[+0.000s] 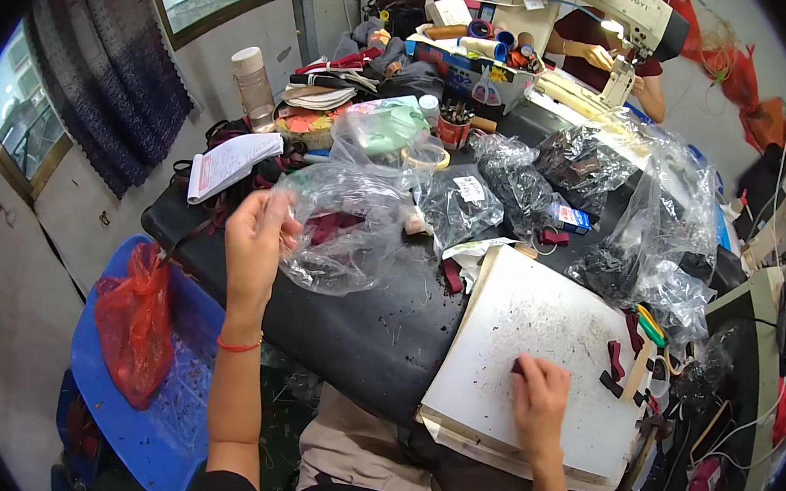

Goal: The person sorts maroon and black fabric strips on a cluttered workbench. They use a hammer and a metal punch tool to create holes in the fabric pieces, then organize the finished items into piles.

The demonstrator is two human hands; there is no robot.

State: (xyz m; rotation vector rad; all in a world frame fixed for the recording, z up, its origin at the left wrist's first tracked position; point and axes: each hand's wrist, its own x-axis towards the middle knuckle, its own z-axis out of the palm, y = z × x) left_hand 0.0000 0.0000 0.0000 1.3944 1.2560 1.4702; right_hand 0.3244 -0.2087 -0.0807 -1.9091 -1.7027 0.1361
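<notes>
Gripping a clear plastic bag (pixel 370 208) by its edge, the left hand (pixel 259 230) has maroon fabric (pixel 333 228) showing within, just rightward; the right hand (pixel 543 399) pinches a small maroon piece (pixel 519 365), white board (pixel 537 305) beneath. A loose left grip could slump the bag, spilling fabric.

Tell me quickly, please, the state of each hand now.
Left hand: closed, seemingly holding the edge of a clear plastic bag.
Right hand: closed, holding a small dark red piece.
</notes>
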